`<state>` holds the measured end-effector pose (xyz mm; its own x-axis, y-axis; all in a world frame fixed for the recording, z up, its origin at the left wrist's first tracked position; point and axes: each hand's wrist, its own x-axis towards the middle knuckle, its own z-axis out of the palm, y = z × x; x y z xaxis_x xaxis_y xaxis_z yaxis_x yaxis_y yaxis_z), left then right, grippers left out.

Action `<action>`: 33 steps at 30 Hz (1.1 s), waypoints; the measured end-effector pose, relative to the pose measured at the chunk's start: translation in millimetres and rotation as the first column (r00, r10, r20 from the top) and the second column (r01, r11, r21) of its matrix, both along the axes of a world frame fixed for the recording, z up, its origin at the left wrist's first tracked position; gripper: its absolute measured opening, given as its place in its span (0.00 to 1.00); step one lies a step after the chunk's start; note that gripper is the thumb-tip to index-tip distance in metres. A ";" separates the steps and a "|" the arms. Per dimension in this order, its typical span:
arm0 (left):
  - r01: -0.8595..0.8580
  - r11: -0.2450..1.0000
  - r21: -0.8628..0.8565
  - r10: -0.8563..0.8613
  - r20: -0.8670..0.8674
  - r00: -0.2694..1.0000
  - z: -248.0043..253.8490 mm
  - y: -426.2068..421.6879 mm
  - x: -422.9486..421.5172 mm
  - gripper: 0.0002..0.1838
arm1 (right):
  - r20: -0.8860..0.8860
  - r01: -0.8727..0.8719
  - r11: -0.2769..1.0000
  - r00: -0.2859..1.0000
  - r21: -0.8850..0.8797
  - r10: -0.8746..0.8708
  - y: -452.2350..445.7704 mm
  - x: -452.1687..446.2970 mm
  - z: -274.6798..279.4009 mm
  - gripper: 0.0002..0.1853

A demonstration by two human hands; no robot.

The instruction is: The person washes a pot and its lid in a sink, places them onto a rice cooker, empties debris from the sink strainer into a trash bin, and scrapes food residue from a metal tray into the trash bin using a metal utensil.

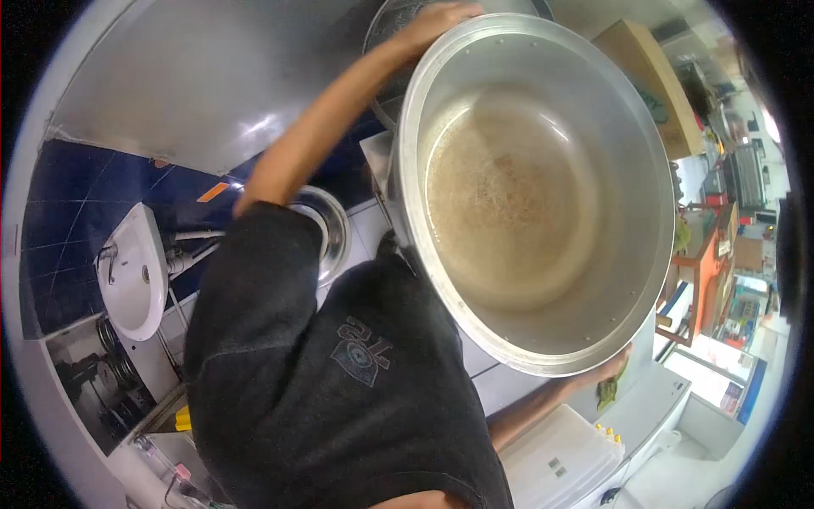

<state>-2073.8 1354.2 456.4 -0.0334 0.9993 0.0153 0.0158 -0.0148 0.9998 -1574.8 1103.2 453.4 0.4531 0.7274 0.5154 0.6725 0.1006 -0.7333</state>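
Floor (369, 227) shows beyond the pot rim (410, 170) left hand (437, 24) and right hand (612, 368) hold.

Right hand (612, 368) partly hidden behind metal pot (526, 195), cardboard box (649, 89) too; shirt (288, 407) cut off below.

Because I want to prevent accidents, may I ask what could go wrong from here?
The large metal pot is held by the left hand and right hand at opposite sides, so it might tip if either slips.
Its bottom is brownish; I cannot tell whether that is liquid, but if so, tilting could spill it.
The pot hides what lies behind it, so a bump might go unnoticed.
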 end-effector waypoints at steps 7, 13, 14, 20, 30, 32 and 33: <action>-0.011 0.969 0.248 -0.048 0.232 0.972 -53.3 10.1 -5.8 0.18 | -0.754 -0.013 0.962 0.617 0.274 0.224 -2.8 -67.7 1.8 0.22; -0.010 0.976 0.218 -0.073 0.369 0.926 -53.7 22.5 1.6 0.16 | -0.551 0.102 0.956 0.832 0.274 0.069 -11.3 -56.5 -16.7 0.09; -0.049 0.967 0.251 -0.048 0.363 0.931 -50.5 16.6 5.4 0.15 | -0.504 0.086 0.964 0.862 0.250 0.054 -11.2 -47.6 -23.6 0.09; -0.137 0.921 0.364 0.014 0.322 0.947 -59.6 13.1 5.9 0.15 | -0.531 0.084 0.943 0.841 0.322 0.106 -5.5 -47.3 -28.2 0.11; -0.255 0.897 0.361 0.126 0.345 0.930 -50.1 0.7 16.6 0.15 | -0.778 -0.035 0.938 0.549 0.344 0.306 -7.3 -76.3 -8.3 0.36; -0.237 0.919 0.316 0.163 0.244 0.956 -44.7 -1.5 14.0 0.15 | -0.822 -0.061 0.923 0.434 0.381 0.368 -0.3 -51.7 -20.8 0.33; -0.233 0.930 0.284 0.163 0.250 0.955 -40.9 -2.9 13.7 0.15 | -0.777 -0.017 0.931 0.545 0.366 0.315 2.8 -41.6 -32.0 0.31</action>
<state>-2060.2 1351.3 415.5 -0.2675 0.9191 0.2893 -0.1674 -0.3400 0.9254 -1616.4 1106.0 421.4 0.6669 0.7235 0.1782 -0.2493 0.4421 -0.8616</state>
